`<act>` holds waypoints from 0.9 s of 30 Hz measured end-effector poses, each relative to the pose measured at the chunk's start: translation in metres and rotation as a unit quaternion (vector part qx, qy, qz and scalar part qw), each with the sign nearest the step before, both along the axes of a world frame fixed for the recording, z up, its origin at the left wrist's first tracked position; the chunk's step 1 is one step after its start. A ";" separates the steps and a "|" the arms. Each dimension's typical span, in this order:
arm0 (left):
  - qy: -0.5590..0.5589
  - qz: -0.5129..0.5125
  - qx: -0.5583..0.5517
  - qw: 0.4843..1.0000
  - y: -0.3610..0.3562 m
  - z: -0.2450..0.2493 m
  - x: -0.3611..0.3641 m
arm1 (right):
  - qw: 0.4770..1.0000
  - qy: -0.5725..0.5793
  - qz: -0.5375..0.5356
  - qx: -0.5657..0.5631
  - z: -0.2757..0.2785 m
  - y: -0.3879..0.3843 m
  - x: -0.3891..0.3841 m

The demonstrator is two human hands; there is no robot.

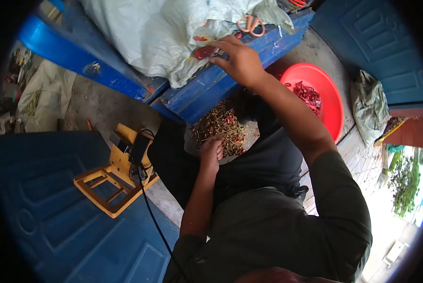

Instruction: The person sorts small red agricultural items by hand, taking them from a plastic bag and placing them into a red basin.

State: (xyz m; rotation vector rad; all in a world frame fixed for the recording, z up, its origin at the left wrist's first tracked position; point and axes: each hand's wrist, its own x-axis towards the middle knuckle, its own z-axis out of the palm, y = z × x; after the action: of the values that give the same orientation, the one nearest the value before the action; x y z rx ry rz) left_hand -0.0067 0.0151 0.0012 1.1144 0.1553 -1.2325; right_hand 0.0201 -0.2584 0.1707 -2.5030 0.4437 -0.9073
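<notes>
My right hand (237,61) is at the edge of the blue bench (192,96), its thumb and fingers around a dark red chili (205,52). Beneath that chili lies a whitish woven sack (159,37). Orange-handled scissors (251,25) rest on the sack just beyond my right hand. Lower down, my left hand (211,150) is curled closed over a pile of stems and red bits (223,127) between my legs. Whatever the left fingers hold, if anything, is hidden.
A red basin (334,89) with cut red chilies (306,98) stands at the right, beside a crumpled sack (371,106). At the left are a small wooden chair (112,181) with black devices and a cable, and a blue door panel (55,203).
</notes>
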 end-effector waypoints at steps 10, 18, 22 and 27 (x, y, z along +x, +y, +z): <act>0.021 0.035 -0.012 0.999 -0.001 0.006 0.002 | 0.996 0.049 0.074 -0.005 -0.028 -0.010 0.034; 0.014 0.005 -0.019 1.000 -0.002 0.002 -0.001 | 0.983 -0.058 0.045 0.167 -0.034 0.002 -0.008; 0.007 0.007 -0.017 1.000 -0.004 0.009 0.000 | 0.901 0.009 0.036 0.432 -0.031 0.035 -0.055; 0.002 0.019 -0.019 1.000 -0.008 0.009 -0.003 | 0.772 0.169 0.078 0.608 -0.084 0.093 -0.122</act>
State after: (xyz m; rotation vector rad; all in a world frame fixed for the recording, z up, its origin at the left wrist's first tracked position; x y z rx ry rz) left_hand -0.0099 0.0073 0.0099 1.0713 0.1556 -1.1988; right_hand -0.1021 -0.1651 0.0864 -1.3998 0.6412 0.0319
